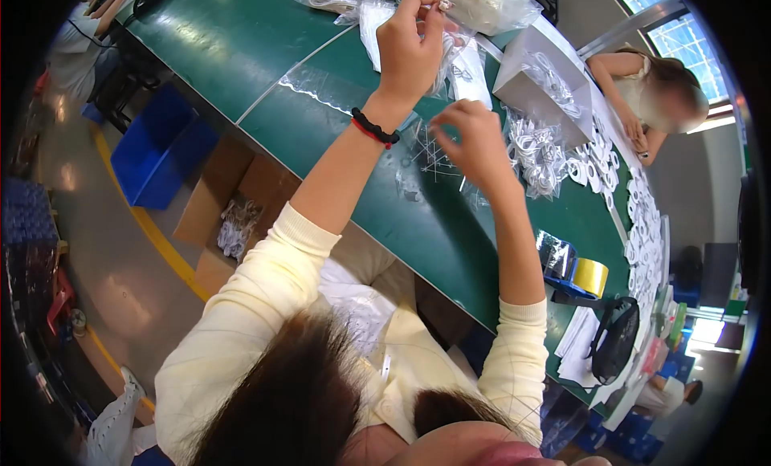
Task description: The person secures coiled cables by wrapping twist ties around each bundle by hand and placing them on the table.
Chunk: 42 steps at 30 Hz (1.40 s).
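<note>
One white box (536, 106) and one cardboard box (207, 191) hold white bundles (238, 228). Left hand (409, 44) pinches, right hand (477, 142) curls loosely; whether either grips anything, I cannot tell.

Looks bright and fairly even over the table (213, 52), with a soft sheen on the green. Comes in cold and blue-white through the window (697, 52) at upper right; burns out to plain white at a patch lower right. Glints off the bag (491, 8) in hazy highlights. Throws a dark, soft-edged streak of shadow across the table beside the right forearm (516, 249). Shines in pale spots on the floor (112, 241); sinks into murk at far left. Smears slightly at the right hand (475, 141); reads crisper at the left hand (411, 44). Bows straight edges, fisheye-fashion, and drops to black at the corners.
</note>
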Each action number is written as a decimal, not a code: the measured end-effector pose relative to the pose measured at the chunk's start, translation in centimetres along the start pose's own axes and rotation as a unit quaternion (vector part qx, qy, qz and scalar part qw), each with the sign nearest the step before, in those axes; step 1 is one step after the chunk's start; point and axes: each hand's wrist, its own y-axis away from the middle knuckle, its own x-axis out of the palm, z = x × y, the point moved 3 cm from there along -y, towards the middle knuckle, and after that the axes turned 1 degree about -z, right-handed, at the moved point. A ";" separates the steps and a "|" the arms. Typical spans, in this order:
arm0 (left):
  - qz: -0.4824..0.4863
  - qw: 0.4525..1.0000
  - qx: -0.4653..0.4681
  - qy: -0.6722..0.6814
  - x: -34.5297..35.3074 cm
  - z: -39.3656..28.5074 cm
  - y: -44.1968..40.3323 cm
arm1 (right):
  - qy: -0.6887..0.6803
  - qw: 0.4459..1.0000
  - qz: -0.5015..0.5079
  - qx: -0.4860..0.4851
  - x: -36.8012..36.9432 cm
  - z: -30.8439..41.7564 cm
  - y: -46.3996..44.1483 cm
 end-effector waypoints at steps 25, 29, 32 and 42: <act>-0.004 0.999 0.042 -0.009 -0.2 3.1 -0.2 | -0.245 0.930 0.034 0.271 -4.3 -4.3 0.8; 0.012 0.991 -0.035 0.128 0.4 5.4 -0.4 | -0.114 0.972 0.064 0.195 -5.3 -4.4 1.0; 0.188 0.875 -0.372 0.248 -0.7 6.8 0.6 | -0.119 0.974 0.066 0.184 -6.0 -4.6 1.2; 0.459 0.745 -0.480 -0.056 -8.1 9.7 0.6 | -0.192 0.958 0.107 0.185 -7.0 -5.6 1.5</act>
